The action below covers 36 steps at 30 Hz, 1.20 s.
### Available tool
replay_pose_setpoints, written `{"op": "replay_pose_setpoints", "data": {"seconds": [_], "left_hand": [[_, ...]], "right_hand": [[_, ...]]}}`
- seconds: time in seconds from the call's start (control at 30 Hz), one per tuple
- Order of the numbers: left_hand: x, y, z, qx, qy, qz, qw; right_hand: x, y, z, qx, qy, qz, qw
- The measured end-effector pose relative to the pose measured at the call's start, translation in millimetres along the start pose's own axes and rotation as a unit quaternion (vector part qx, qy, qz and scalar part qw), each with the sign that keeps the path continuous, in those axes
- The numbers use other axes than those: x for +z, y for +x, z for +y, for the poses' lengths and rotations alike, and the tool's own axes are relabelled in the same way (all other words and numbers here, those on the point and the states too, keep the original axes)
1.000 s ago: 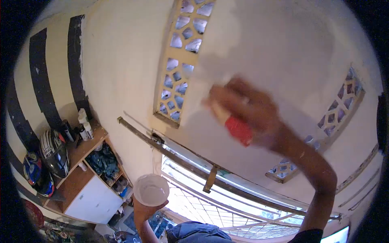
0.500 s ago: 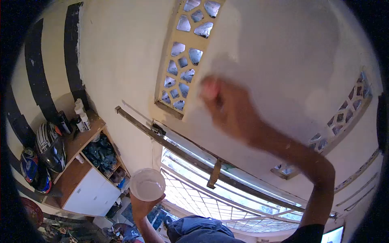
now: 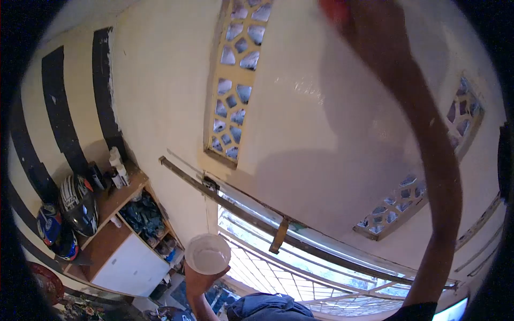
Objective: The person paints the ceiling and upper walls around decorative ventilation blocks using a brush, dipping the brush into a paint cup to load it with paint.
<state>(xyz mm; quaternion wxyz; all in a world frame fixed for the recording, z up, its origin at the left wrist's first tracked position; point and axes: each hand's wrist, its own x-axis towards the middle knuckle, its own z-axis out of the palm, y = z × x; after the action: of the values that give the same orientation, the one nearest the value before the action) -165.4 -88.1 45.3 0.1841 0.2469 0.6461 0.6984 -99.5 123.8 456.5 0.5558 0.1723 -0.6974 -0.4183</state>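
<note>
My left hand [image 3: 201, 283] holds a round, whitish plastic tub [image 3: 209, 255] low in front of me, its fingers wrapped around the underside and side. The tub is open at the top, and something pale shows inside. High up at the top edge of the view, my right hand [image 3: 377, 29] reaches toward the cream wall [image 3: 289, 123]. Its fingers are closed on a small red thing [image 3: 335, 9], partly cut off and blurred, whose kind I cannot make out. Shiny wet-looking streaks lie on the wall to the lower left of this hand.
Patterned vent blocks [image 3: 231, 101] are set in the wall, with more vent blocks [image 3: 393, 206] at right. A curtain rail [image 3: 235, 206] runs above the grilled window [image 3: 267, 267]. Helmets [image 3: 79, 203] and bottles [image 3: 119, 168] stand on a wooden cabinet [image 3: 128, 262] at left.
My right hand has gone up and to the right with the red thing. The tub in my left hand sits slightly lower and further right in the view. Shiny streaks now show on the wall.
</note>
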Motion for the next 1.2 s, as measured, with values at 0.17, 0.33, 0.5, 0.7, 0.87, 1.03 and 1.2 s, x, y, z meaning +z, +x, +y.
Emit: {"op": "replay_pose_setpoints", "data": {"seconds": [0.17,0.33,0.5,0.7,0.87,1.03,1.2], "left_hand": [[17.4,-4.9,7.5,0.056,0.010,-0.009,0.998],[42.8,-24.8,-2.7,0.092,0.021,-0.062,0.994],[81.8,-50.2,-2.8,0.066,0.029,-0.086,0.994],[123.4,-76.9,8.3,0.065,0.094,-0.120,0.986],[143.0,-90.1,-15.6,0.096,0.172,-0.126,0.972],[153.8,-93.5,-45.0,0.158,0.205,-0.134,0.957],[168.0,-107.6,-32.7,0.046,0.164,-0.141,0.975]], "right_hand": [[-71.8,-95.0,-79.1,0.205,0.195,-0.062,0.957],[-149.7,-198.1,-172.0,0.553,0.358,-0.001,0.753],[-183.0,-254.2,-236.9,0.758,0.337,0.246,0.501],[-223.9,-325.1,-272.8,0.796,0.259,-0.045,0.545],[-215.1,-273.4,-252.4,0.795,0.454,0.207,0.344],[-222.7,-292.3,-256.4,0.794,0.500,0.173,0.299],[-241.2,-320.7,-263.5,0.823,0.482,0.129,0.273]]}}
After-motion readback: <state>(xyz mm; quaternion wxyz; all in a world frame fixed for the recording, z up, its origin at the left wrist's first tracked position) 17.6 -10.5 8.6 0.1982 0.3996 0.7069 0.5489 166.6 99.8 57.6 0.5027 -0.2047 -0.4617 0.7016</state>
